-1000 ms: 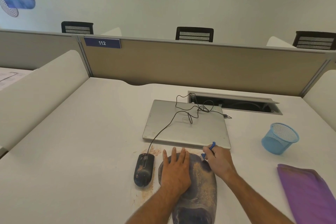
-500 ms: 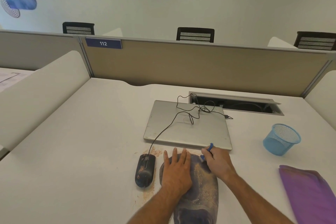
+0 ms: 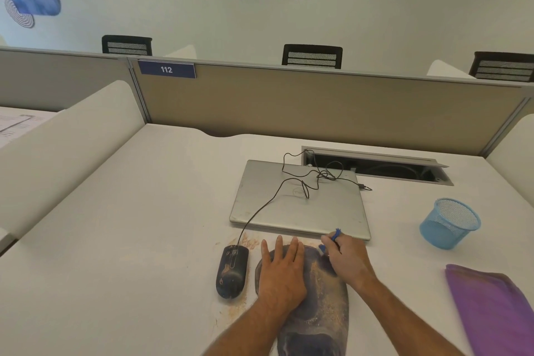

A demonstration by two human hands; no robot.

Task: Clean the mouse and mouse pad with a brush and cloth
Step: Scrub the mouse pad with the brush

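The left hand presses flat on the dusty mouse pad while the right hand grips a blue brush.

On the tabletop the mouse lies just left of the mouse pad, where my left hand rests. The laptop sits behind them, the cup far right, the cloth near right.

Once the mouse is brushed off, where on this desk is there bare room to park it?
Free: the white desk left of the mouse and closed laptop; also a strip between the right hand and purple cloth. Crowded: around the mouse pad, where sandy dust lies and the left hand presses flat.
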